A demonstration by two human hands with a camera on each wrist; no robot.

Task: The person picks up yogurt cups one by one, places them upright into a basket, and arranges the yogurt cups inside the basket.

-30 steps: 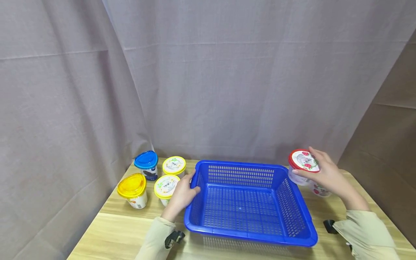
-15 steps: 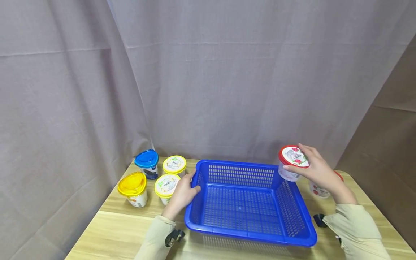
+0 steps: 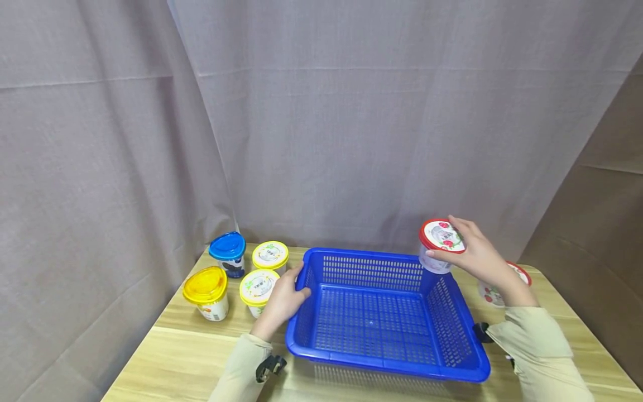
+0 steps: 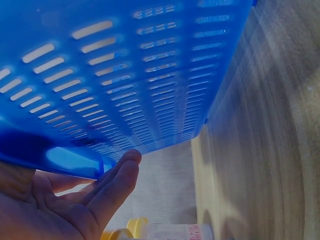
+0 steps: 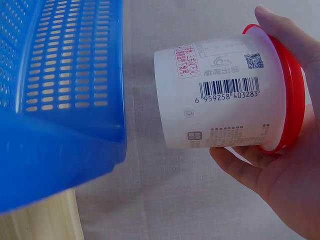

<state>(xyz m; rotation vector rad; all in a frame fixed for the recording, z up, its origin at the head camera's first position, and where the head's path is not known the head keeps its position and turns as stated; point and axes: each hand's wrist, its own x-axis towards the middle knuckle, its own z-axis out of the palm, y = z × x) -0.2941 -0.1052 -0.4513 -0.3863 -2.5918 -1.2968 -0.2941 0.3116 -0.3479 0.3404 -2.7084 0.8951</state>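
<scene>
My right hand holds a plastic tub with a red lid at its rim, thumb and fingers on opposite sides. The tub overlaps the far right corner of a blue perforated basket in the head view. In the right wrist view the white tub shows a barcode and stands apart from the basket wall. My left hand grips the basket's left rim, thumb on the inner side; in the left wrist view its fingers lie against the outside. Inside the basket only the lattice floor shows.
A second red-lidded tub stands right of the basket, partly behind my right wrist. Left of it are two yellow-rimmed tubs, a blue-lidded tub and an amber-lidded tub. A grey curtain hangs behind the wooden table.
My right hand has moved left and slightly up with the red-lidded tub, from beside the basket to its far right corner. The left hand and basket stay in place.
</scene>
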